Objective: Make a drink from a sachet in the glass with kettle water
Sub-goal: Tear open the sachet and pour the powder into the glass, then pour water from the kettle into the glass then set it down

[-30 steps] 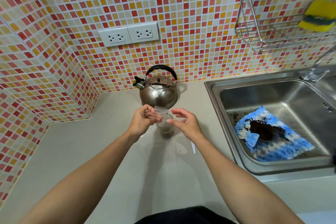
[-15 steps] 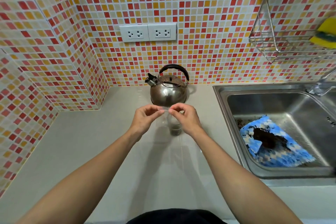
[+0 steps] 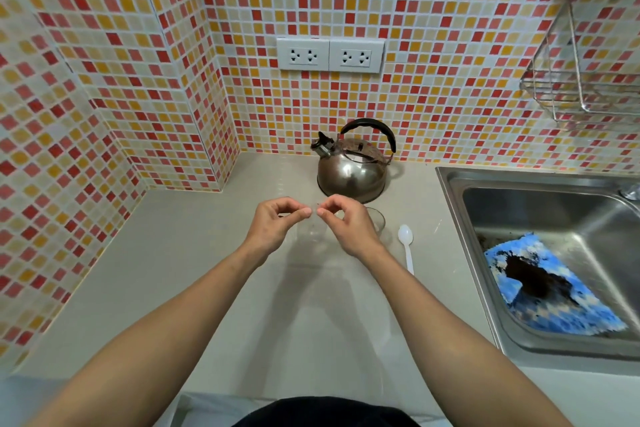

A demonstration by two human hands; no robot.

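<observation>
Bottom centre of frame: edge of a dark garment point(image 3: 325, 412), two bare forearms rising from the lower corners toward mid-frame.

Left hand point(image 3: 273, 229) and right hand point(image 3: 349, 229) meet just above centre, over the pale table point(image 3: 194, 288). Each grip has thumb and forefinger pinched together, tips of the two hands nearly touching. A clear sachet point(image 3: 311, 232), almost see-through, hangs below the pinches; it appears held by both, though its edges are too faint to trace with certainty.

Just behind the right hand, right of centre: the glass point(image 3: 375, 220), upright on the table, partly hidden by the hand. Contents cannot be made out.

Right of the glass: white plastic spoon point(image 3: 406, 246) lying flat, bowl toward the wall, handle pointing down-frame.

Beyond the hands, centre: steel kettle point(image 3: 351, 170), black handle arched over it, spout facing left, standing close to the tiled wall.

Right edge: steel sink point(image 3: 460, 204) set into the table; blue-and-white cloth point(image 3: 540, 291) lying in the basin with a dark stain on it.

Far wall, mosaic tile in red, orange, cream. Double white socket plate point(image 3: 330, 55) above the kettle. Wire rack point(image 3: 585, 80) fixed at upper right
</observation>
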